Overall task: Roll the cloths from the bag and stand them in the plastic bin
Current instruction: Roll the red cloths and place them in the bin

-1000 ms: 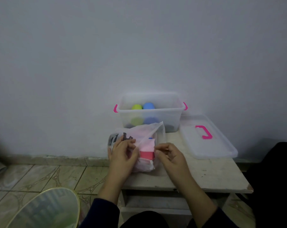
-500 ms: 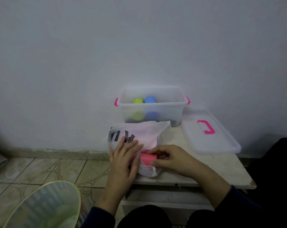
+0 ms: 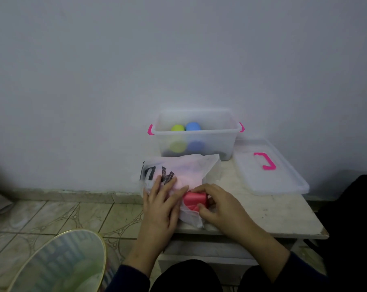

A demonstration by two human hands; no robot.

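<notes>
At the bag's (image 3: 178,175) mouth your right hand (image 3: 222,205) pinched the red cloth (image 3: 194,200), your flat left hand (image 3: 161,205) pinning plastic; tugging could have dragged the bag along.

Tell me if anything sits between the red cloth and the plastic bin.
Yes: the plastic bag lies between the red cloth and the bin. The right hand grips the cloth at the bag's mouth; the left hand presses the bag. The bin is lidless.
</notes>
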